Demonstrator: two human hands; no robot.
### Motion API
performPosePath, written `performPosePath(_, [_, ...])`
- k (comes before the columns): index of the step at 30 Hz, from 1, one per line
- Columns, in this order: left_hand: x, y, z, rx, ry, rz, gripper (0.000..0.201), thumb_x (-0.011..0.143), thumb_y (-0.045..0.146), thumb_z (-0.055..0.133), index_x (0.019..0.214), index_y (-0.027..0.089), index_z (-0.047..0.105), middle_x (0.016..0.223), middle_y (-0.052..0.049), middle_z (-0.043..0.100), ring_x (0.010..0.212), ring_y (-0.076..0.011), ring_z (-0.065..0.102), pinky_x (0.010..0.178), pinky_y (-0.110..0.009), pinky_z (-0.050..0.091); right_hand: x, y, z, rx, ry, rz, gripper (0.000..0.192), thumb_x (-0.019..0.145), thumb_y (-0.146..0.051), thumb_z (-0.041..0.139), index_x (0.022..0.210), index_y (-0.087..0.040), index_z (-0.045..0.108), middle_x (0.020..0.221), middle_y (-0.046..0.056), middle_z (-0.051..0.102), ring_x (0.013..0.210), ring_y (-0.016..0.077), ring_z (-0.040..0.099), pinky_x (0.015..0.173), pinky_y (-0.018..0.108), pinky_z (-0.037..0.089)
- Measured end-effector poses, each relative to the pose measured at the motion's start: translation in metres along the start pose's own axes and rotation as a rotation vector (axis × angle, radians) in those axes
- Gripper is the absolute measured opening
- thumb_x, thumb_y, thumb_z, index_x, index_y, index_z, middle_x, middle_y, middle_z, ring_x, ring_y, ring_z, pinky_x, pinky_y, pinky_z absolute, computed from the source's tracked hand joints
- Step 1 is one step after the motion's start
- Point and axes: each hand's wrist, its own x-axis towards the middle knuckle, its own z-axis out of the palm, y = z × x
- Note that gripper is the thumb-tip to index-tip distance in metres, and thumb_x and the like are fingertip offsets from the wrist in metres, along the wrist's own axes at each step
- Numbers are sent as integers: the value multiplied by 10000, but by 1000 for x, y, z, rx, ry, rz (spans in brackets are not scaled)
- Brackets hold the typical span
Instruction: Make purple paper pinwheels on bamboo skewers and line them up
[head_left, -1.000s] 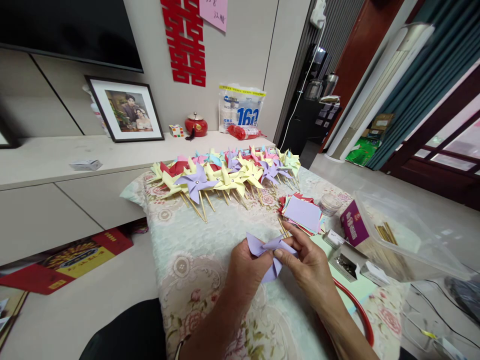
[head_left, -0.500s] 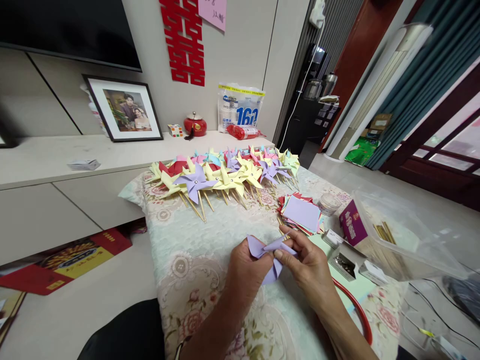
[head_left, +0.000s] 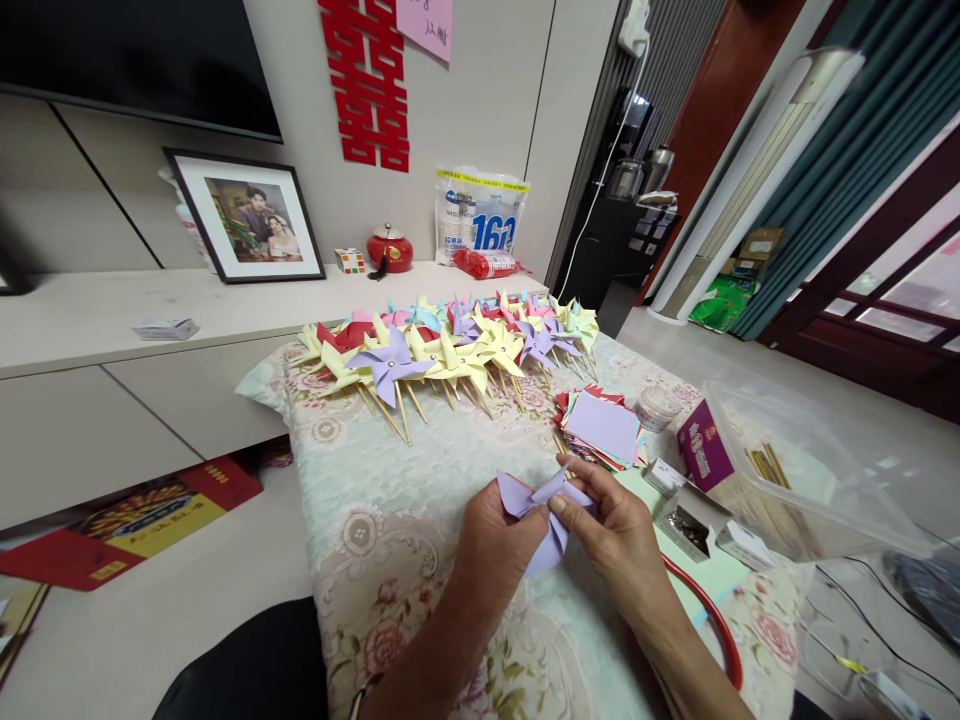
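Note:
Between my two hands is a purple paper pinwheel (head_left: 551, 552), its blades partly folded in toward the middle. My left hand (head_left: 499, 535) grips it from the left, thumb pressed near the centre. From the right, my right hand (head_left: 611, 510) pinches a folded blade with thumb and fingers. My fingers hide the pinwheel's centre, so I cannot tell whether a pin is there. Just beyond the hands lies a stack of coloured paper squares (head_left: 602, 428), a purple sheet on top. Finished pinwheels (head_left: 391, 366) on sticks lie in rows at the table's far side.
To the right, a small open box of metal pins (head_left: 686, 528) stands beside a clear plastic bin (head_left: 810, 490) holding wooden sticks. A red curved tube (head_left: 712, 610) rests on pale green sheets. The flowered tablecloth (head_left: 352, 480) covers the table; a white cabinet (head_left: 90, 335) stands behind.
The blade under my right fingers is folded slightly further toward the centre. Both hands stay in nearly the same place.

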Motion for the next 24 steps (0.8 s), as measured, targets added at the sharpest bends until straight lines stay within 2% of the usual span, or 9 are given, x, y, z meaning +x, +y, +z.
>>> performPosePath(3, [-1, 1, 0, -35, -13, -9, 167, 576, 252, 706, 615, 184, 557, 503, 60, 524, 492, -103, 438, 478, -215, 361, 0, -2, 1, 4, -1, -1, 467, 768, -410, 738, 1183, -205, 675, 1130, 104, 751, 983, 292, 697, 805, 390, 558])
performPosePath(6, [-3, 2, 0, -99, -40, -17, 160, 585, 247, 737, 658, 168, 619, 552, 36, 604, 524, -119, 502, 518, -225, 415, 0, -4, 1, -10, 23, -9, 452, 753, -391, 748, 1158, -202, 681, 1097, 99, 759, 992, 295, 696, 855, 407, 548])
performPosePath(9, [-1, -3, -1, -158, -106, -24, 250, 621, 314, 791, 763, 136, 690, 678, -24, 702, 617, -162, 599, 621, -269, 486, 0, -5, 0, -15, 26, -11, 413, 758, -358, 742, 1138, -205, 683, 1068, 93, 763, 972, 291, 701, 858, 409, 543])
performPosePath(12, [4, -10, -4, -176, -173, -43, 348, 639, 380, 821, 841, 116, 719, 731, -53, 730, 682, -197, 648, 673, -294, 502, 0, -4, 0, 13, -18, 5, 377, 787, -354, 723, 1132, -211, 669, 1032, 86, 768, 927, 281, 707, 823, 400, 548])
performPosePath(18, [7, -4, -11, -91, -39, -49, 251, 596, 275, 819, 763, 124, 708, 638, -1, 690, 590, -149, 588, 583, -242, 451, -4, -7, -3, 11, -33, -6, 417, 829, -426, 697, 1181, -208, 648, 988, 86, 763, 937, 278, 704, 856, 423, 545])
performPosePath(21, [6, 2, -12, -65, 30, -42, 204, 580, 250, 791, 718, 134, 695, 592, 19, 657, 554, -140, 560, 553, -236, 434, -5, -20, -24, -89, 68, -69, 394, 824, -460, 703, 1142, -228, 687, 1044, 89, 759, 953, 275, 703, 875, 434, 544])
performPosePath(24, [5, 5, -12, -49, 70, -30, 185, 582, 249, 776, 700, 137, 688, 579, 28, 640, 546, -136, 549, 546, -233, 428, 3, -43, -72, -185, 215, -117, 398, 763, -502, 740, 1067, -246, 726, 1011, 88, 773, 925, 288, 715, 848, 439, 553])
